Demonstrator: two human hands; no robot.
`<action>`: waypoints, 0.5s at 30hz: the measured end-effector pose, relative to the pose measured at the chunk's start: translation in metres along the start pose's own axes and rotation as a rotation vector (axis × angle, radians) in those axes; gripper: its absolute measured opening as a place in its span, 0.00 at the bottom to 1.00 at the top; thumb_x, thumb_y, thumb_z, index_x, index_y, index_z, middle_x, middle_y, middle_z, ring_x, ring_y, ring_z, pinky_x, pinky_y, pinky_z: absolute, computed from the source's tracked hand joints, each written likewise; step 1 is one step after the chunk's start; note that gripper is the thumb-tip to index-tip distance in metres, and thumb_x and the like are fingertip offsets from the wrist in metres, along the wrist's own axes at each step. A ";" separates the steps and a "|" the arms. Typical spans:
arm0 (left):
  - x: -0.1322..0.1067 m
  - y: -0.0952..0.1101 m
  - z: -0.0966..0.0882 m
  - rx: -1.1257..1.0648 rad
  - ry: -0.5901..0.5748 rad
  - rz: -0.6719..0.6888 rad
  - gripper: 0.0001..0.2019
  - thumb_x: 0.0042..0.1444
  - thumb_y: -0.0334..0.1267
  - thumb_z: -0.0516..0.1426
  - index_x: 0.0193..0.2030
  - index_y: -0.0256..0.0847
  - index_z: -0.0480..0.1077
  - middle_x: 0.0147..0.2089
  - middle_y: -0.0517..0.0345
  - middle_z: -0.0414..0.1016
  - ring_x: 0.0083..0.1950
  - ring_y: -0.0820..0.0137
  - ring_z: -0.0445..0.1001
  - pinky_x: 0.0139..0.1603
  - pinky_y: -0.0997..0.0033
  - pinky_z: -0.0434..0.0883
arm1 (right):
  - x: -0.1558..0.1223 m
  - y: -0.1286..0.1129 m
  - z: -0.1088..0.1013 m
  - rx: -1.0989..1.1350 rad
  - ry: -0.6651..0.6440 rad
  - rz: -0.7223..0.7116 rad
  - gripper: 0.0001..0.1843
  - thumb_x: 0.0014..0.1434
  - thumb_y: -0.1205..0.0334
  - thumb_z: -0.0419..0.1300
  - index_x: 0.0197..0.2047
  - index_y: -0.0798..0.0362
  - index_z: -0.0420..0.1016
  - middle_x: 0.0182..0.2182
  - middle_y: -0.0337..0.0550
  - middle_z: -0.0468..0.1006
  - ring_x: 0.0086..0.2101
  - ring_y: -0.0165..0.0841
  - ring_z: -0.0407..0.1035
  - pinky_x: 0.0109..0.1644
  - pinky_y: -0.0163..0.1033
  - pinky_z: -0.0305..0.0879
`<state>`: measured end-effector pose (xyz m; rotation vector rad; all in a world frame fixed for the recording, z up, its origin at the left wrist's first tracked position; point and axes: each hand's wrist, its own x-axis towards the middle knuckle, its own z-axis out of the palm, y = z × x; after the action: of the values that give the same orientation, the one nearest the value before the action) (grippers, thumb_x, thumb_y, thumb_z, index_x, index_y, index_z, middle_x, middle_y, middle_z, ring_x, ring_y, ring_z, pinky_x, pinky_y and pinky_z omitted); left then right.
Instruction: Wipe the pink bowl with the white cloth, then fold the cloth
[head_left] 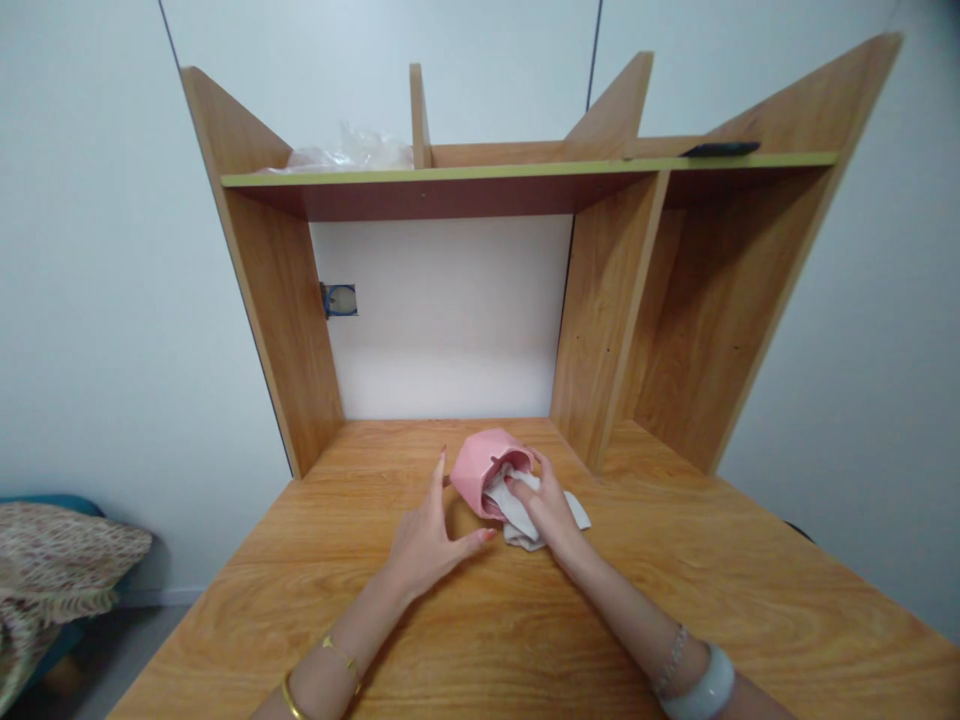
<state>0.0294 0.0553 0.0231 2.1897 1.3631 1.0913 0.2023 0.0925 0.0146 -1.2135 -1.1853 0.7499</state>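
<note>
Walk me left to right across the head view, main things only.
Fringed patterned cloth, small wall fitting, left hand, pink faceted pot, right hand, thick white bangle.

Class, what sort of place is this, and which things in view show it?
Probably a study or office corner: a broad, brown wood-grain desk, an open, brown wood-grain shelf unit at its back, and a plain, pale wall behind.

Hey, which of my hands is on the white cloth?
Your right hand: its thumb lies on the white cloth at the mouth of the pink container. The left hand is spread open beside the container, off the cloth.
</note>
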 end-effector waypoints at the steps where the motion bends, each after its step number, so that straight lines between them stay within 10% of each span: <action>1: -0.001 -0.001 0.003 -0.043 -0.020 0.008 0.48 0.46 0.53 0.57 0.64 0.40 0.28 0.57 0.44 0.60 0.52 0.56 0.65 0.47 0.59 0.63 | -0.001 0.000 0.002 0.053 -0.008 0.023 0.30 0.40 0.62 0.57 0.49 0.54 0.57 0.38 0.45 0.72 0.33 0.36 0.69 0.33 0.38 0.65; 15: 0.000 0.000 0.003 -0.207 0.030 0.000 0.36 0.48 0.45 0.56 0.59 0.37 0.42 0.42 0.52 0.70 0.34 0.69 0.70 0.36 0.68 0.68 | -0.011 -0.004 0.017 0.113 -0.146 0.114 0.33 0.35 0.61 0.61 0.46 0.53 0.55 0.26 0.36 0.73 0.25 0.32 0.68 0.27 0.36 0.64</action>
<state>0.0318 0.0562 0.0210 2.0316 1.2036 1.2122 0.1828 0.0861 0.0145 -1.1550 -1.1829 0.9919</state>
